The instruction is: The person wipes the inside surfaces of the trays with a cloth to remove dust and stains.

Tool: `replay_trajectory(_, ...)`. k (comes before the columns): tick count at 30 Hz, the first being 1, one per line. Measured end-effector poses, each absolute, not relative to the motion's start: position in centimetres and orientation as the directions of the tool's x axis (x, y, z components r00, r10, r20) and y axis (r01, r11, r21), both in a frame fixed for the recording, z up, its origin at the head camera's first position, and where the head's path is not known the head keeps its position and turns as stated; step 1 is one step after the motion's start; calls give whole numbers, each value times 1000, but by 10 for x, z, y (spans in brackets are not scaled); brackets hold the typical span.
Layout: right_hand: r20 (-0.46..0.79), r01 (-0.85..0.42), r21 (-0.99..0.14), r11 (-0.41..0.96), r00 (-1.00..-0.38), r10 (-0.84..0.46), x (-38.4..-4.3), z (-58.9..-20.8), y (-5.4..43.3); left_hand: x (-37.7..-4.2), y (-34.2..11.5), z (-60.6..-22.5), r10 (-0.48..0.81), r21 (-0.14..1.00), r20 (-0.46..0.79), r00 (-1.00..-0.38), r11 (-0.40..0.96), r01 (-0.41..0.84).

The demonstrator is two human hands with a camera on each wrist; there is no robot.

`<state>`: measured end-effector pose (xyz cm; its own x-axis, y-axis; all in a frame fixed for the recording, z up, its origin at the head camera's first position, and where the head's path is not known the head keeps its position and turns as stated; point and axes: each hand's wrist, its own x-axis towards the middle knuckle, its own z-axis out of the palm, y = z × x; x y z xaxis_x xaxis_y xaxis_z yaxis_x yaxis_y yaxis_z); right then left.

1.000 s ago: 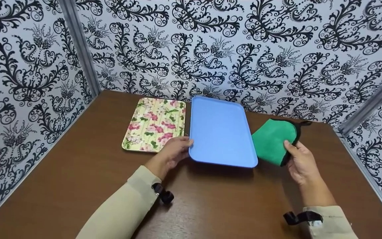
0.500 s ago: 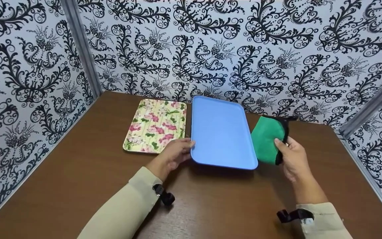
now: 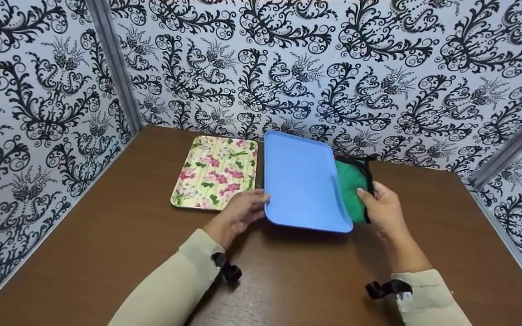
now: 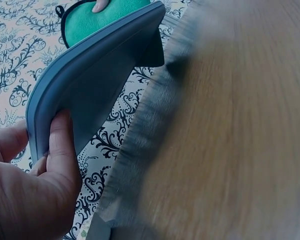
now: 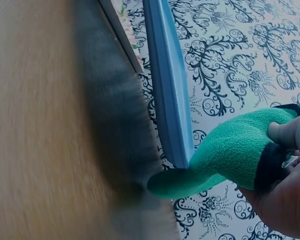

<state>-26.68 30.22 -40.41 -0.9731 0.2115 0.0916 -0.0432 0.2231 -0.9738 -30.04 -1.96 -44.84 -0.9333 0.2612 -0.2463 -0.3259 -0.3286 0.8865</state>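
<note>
A blue tray (image 3: 304, 181) is tilted up, its front edge raised over a shadow on the table. My left hand (image 3: 240, 210) pinches its left rim, and in the left wrist view the fingers (image 4: 62, 145) lie against the tray's underside. My right hand (image 3: 385, 208) holds a green cloth (image 3: 350, 185) with black edging and a hanging loop, thumb on top. Against the tray's right rim, the cloth bends. In the right wrist view, the soft cloth (image 5: 235, 145) curves down, its far end below the tray's edge (image 5: 172, 100). Part of the cloth is hidden behind the tray.
A floral tray (image 3: 215, 174) lies flat on the brown table (image 3: 120, 217), close to the left of the blue one. Patterned walls (image 3: 215, 68) stand at the back and both sides. Both wrists wear black straps (image 3: 388, 289).
My right hand has moved left with the green cloth, bringing it up against the blue tray's right edge. The left hand and the blue tray stay nearly in place.
</note>
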Motion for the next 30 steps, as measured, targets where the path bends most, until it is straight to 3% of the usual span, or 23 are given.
replay_trajectory(19, 88, -21, -883, 470, -989, 121, -263, -415, 287, -295, -16, -450, 256, 912, -202, -945, -303, -277)
replay_trajectory(30, 70, -35, -857, 513, -996, 49, -260, -420, 276, -296, -14, -449, 258, 916, -211, -943, -285, -283)
